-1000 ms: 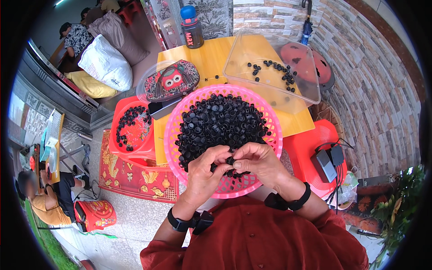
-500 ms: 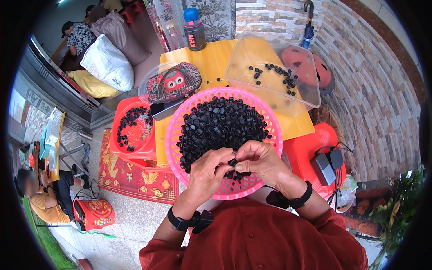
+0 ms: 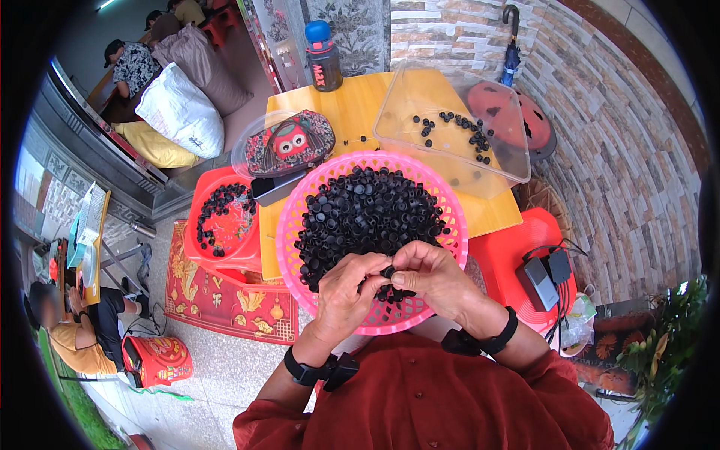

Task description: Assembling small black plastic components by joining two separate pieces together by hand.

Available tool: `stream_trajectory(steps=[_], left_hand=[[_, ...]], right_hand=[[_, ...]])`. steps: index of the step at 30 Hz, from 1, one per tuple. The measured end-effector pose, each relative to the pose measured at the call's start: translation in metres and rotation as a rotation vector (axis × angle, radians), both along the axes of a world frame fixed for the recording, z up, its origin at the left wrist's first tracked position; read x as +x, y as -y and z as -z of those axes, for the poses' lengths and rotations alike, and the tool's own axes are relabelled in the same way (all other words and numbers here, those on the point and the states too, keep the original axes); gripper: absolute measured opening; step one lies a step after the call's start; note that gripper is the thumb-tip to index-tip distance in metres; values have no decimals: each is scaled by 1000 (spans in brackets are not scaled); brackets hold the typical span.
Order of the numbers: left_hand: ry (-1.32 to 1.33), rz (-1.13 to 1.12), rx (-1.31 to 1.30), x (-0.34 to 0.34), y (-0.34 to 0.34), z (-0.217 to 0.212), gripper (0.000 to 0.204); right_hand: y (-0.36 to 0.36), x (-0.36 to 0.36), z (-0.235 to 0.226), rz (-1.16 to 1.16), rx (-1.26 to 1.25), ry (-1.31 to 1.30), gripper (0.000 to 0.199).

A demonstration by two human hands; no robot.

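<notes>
Over the near part of a pink plastic basket (image 3: 291, 283), my two hands meet at one small black cap (image 3: 388, 271). My left hand (image 3: 346, 294) pinches it from the left between thumb and fingers. From the other side, my right hand (image 3: 435, 277) has its thumb and fingertips closed on the cap too; the fingers hide part of it. A heap of small black caps (image 3: 367, 206) fills most of the basket beneath and beyond my hands.
A clear plastic bin (image 3: 517, 171) with scattered caps stands on the yellow table (image 3: 360, 90). A patterned owl pouch (image 3: 291, 142) and a bottle (image 3: 324, 60) are there too. On the left, a red stool (image 3: 232, 238) bears more black pieces; a red stool (image 3: 487, 259) on the right holds cabled devices.
My hands stay together on the cap, with only slight finger movement. The whole view has shifted a little; the basket and table sit slightly lower in it.
</notes>
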State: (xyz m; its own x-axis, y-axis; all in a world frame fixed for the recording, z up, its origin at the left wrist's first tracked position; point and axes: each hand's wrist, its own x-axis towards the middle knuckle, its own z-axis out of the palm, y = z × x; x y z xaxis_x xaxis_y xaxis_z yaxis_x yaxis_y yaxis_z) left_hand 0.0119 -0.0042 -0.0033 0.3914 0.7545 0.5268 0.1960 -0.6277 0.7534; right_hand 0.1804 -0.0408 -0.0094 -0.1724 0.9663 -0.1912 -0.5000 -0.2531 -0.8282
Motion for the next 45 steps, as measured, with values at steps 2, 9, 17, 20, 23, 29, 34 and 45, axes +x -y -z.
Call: stream_trajectory(steps=[2,9,17,20,23,29,34,45], left_hand=[[6,-1,19,1,-1,0,32],[21,3,103,2,-2,3,32],[58,35,128,2,-2,6,32],[41,39,159,2,-2,7,32],[25,56,215,1,0,2,32],[-101,63,373,3,1,3,34],[-8,48,318,5,-1,4,34],[41,27,73,7,-7,-6,36]], right_hand=[[1,-1,0,21,-10,-43,17],[-1,3,2,-9,-63,-191,15],[-6,16,2,-146,-168,-243,16],[-3,13,3,-133,-153,-258,15],[-2,13,2,-135,-157,-286,15],[-3,17,9,-158,-195,-360,16],[-3,17,11,-158,-159,-344,16],[-9,18,-2,-98,-125,-275,17]])
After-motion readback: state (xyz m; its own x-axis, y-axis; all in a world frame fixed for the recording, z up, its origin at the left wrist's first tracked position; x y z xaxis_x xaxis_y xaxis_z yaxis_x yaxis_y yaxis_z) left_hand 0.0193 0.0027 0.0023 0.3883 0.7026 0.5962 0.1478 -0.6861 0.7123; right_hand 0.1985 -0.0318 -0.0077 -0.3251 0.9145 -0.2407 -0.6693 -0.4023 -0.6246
